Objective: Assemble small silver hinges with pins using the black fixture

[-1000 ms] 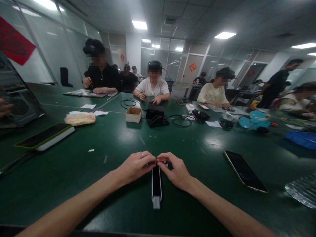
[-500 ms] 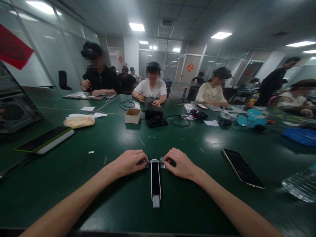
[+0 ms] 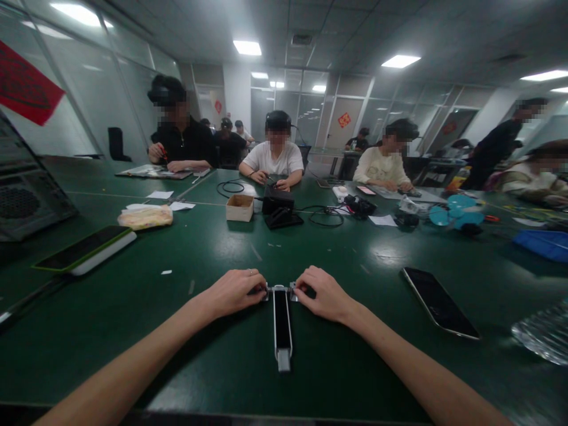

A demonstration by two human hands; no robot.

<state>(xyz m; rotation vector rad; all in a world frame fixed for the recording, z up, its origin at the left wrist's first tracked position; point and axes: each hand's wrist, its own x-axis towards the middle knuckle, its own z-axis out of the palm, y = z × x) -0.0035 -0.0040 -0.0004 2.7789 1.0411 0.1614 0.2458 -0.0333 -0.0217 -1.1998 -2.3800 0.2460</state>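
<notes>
A narrow device with a pale frame and a long black middle [image 3: 282, 322] lies on the green table, its grey end piece [image 3: 284, 360] toward me. A thin crossbar at its far end carries a small shiny metal bracket on each side. On the left side, my left hand [image 3: 235, 291] is closed, thumb and fingers pinching the left bracket [image 3: 266, 293]. My right hand [image 3: 323, 294] likewise pinches the right bracket [image 3: 293, 292]. Parts of both brackets are hidden behind the fingertips.
A phone [image 3: 440, 303] lies to the right, with a clear plastic bottle [image 3: 544, 334] beyond it. To the left are a green-edged device [image 3: 84, 248] and a plastic packet [image 3: 146, 216]. A small box [image 3: 239, 208] and black equipment [image 3: 277, 204] stand ahead. Several people sit across the table.
Both hands keep their hold on the brackets and hardly move. The whole view has shifted slightly, so things appear a little further right.
</notes>
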